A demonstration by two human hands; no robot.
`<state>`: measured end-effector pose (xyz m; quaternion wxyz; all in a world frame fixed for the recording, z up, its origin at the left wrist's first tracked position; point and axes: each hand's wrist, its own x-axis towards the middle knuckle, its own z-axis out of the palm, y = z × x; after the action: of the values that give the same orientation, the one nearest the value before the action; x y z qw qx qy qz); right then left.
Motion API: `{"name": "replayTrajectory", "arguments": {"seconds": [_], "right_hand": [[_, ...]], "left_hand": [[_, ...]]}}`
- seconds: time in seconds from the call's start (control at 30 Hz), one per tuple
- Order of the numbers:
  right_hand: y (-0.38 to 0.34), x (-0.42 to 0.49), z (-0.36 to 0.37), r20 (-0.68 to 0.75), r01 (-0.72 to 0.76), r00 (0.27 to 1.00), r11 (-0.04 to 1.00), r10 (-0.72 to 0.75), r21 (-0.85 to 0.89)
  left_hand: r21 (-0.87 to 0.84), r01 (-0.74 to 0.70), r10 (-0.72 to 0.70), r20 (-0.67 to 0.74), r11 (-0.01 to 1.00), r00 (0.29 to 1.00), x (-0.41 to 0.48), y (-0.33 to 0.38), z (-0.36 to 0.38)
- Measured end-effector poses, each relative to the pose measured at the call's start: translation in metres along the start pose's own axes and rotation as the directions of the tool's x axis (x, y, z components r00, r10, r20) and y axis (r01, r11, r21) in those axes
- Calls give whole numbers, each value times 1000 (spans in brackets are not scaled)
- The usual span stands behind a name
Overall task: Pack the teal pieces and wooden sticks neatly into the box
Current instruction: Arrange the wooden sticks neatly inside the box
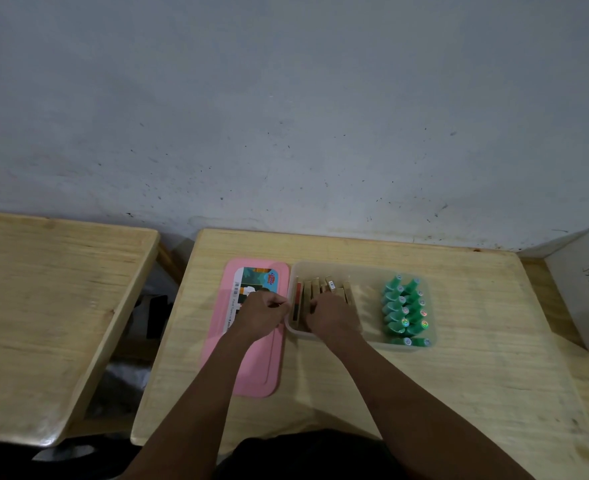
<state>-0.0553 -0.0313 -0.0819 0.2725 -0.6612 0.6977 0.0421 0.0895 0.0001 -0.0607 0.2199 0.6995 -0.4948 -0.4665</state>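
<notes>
Nearly done: teal pieces (405, 310) sit packed beside the right hand (333, 315), which grips wooden sticks (320, 287) in the box (355, 266); left hand (263, 313) curled, hold unclear.

Translucent plastic box (362, 268), glossy teal pieces (404, 310), wooden sticks (315, 289) — matt pink lid (251, 368), pale wood table (459, 393)

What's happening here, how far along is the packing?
A person is packing a clear box on a wooden table. The teal pieces sit in rows at the box's right end. The right hand is inside the left end, fingers curled on the wooden sticks grouped there. The left hand is curled by the box's left rim, above the pink lid lying flat beside the box. Whether it holds anything is unclear.
</notes>
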Motion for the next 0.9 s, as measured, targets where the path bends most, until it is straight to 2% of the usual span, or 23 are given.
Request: {"name": "replayTrajectory", "arguments": {"seconds": [0.13, 0.27, 0.4, 0.47, 0.57, 0.63, 0.7, 0.77, 0.9], "right_hand": [[-7, 0, -3, -20, 2, 1000, 988, -5, -151], [-9, 0, -5, -5, -9, 1000, 989, 8, -147], [1, -3, -7, -32, -88, 995, 993, 91, 84], [9, -4, -10, -10, -96, 995, 953, 103, 286], [19, -7, -23, 104, -132, 991, 771, 86, 623], [21, -10, -33, 204, -212, 975, 621, 85, 755], [21, -11, -37, 265, -261, 962, 525, 69, 810], [21, -9, -36, 278, -258, 960, 497, 34, 829], [22, -11, -31, 236, -195, 972, 578, 4, 793]], "left_hand": [[-7, 2, -2, -2, 1000, 1000, 0, -1, 0], [-12, 3, -4, -3, 1000, 1000, 2, -1, 1], [-13, 14, -14, -1, 1000, 1000, 2, -1, 1], [-21, 20, -20, 0, 1000, 1000, 3, -2, 1], [-36, 37, -36, 5, 999, 999, 4, -3, 1], [-37, 38, -38, 4, 999, 999, 5, -4, 1], [-41, 38, -38, -1, 998, 999, 5, -4, 1], [-55, 34, -34, -4, 998, 999, 5, -5, 2], [-59, 30, -31, -9, 998, 999, 4, -5, 2]]}}
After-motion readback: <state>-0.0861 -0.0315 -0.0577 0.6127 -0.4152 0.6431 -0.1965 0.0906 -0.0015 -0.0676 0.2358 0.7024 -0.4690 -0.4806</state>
